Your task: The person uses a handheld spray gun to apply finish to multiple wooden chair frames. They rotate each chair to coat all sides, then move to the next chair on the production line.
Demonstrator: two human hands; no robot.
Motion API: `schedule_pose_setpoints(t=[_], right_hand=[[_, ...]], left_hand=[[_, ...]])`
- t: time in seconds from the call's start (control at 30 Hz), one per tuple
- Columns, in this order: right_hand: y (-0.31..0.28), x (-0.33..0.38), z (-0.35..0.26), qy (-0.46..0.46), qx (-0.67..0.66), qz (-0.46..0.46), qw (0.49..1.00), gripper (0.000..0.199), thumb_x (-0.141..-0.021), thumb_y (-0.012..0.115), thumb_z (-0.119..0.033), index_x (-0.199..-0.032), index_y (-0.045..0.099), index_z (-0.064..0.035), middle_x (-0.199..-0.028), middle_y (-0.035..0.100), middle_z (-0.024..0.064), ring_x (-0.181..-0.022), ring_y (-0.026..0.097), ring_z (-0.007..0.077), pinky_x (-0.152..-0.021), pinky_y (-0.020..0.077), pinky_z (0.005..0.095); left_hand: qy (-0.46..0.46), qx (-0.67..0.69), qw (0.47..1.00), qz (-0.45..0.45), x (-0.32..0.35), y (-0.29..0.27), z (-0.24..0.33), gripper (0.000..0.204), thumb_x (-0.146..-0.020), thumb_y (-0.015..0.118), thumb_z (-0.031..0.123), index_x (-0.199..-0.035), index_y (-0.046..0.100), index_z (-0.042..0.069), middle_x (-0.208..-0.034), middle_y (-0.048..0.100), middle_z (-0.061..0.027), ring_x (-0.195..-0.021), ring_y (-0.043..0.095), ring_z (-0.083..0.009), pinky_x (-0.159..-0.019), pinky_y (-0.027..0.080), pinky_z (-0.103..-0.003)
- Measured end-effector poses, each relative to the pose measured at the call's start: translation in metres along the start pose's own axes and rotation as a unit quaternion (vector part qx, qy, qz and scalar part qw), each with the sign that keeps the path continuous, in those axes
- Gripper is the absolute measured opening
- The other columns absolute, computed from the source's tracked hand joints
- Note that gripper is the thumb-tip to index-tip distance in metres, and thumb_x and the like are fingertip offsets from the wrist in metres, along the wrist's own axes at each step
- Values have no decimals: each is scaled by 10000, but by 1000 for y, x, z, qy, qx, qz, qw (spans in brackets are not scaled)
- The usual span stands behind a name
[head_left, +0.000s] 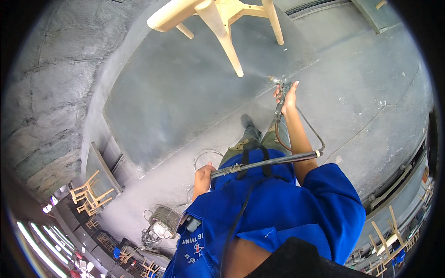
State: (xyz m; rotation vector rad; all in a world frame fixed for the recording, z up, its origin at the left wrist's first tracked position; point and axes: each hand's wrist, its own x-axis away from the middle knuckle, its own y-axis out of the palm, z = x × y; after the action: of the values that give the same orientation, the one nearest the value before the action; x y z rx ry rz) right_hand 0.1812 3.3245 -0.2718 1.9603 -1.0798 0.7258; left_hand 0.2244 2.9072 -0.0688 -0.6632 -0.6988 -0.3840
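Note:
My right hand (289, 98) is wrapped around the grip of a spray gun (282, 84), whose nozzle faces left. A faint mist shows in front of the nozzle. Above and left of it is a pale wooden chair (227, 16), cut off by the top edge, with its legs toward me. Close to my waist, my left hand (202, 178) is closed around one end of a long dark rod (264, 164). That rod crosses my body and its other end lies over my right forearm. A thin hose (311, 124) curves between the gun and that far end.
A large grey board (185, 88) lies beneath the chair. To the left rises a rough grey wall (60, 74). A caged round device (164, 218) with loose cables stands on the floor at lower left. More wooden chairs (90, 194) stand at both lower sides. A thin cable (366, 125) crosses the floor at right.

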Motion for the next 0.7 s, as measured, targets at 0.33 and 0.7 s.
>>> schedule_pose_setpoints(t=[0.33,0.7], right_hand=[[9,17,22,-16,10,44,999,901,-899,222,-860,-933,593,-39,-620,545,40,-549,589,195,-433,349,264],[65,216,-86,-214,-138,-222,941,1015,-881,120,-878,-1051,565,18,-684,504,94,-624,534,238,-395,320,244]], left_hand=[[-16,50,999,13,-27,-35,-6,539,-1046,496,446,-784,655,2,-621,529,1,-577,447,-95,-538,352,-291],[153,8,974,-164,-65,-39,25,544,-1018,509,521,-806,669,46,-680,541,26,-657,470,-91,-600,353,-277]])
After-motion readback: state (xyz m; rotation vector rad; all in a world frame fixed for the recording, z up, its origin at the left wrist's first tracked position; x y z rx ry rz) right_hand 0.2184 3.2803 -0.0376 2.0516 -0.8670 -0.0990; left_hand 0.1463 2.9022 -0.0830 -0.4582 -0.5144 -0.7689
